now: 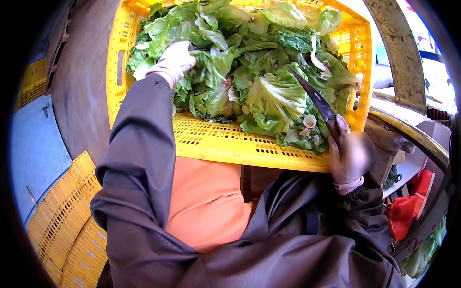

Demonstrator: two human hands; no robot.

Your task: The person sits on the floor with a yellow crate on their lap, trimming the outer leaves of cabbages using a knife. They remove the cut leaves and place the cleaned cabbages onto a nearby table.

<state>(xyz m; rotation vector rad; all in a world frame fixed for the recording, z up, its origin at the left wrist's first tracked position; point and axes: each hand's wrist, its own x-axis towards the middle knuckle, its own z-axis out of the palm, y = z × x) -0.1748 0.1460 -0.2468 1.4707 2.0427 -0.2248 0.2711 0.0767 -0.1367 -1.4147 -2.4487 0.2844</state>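
Note:
A yellow perforated plastic crate (pixel 216 138) lies before me, filled with loose lettuce leaves (pixel 275 97), some browned or wilted. My left hand (pixel 176 61), in a pale glove, reaches in at the crate's left part among the leaves. Its fingertips are partly hidden by the greens, so its grip cannot be told. At the crate's near right corner, my right hand (pixel 347 154), also gloved, is closed around the handle of a curved, dark-bladed knife (pixel 317 99). The blade points up and left over the lettuce.
Stacked yellow crates (pixel 68 201) stand at lower left beside a blue surface (pixel 36 144). At right are a worn metal post (pixel 399 54), a curved metal rail (pixel 414 133), a red cloth-like item (pixel 407 212) and more lettuce leaves (pixel 425 252) low down.

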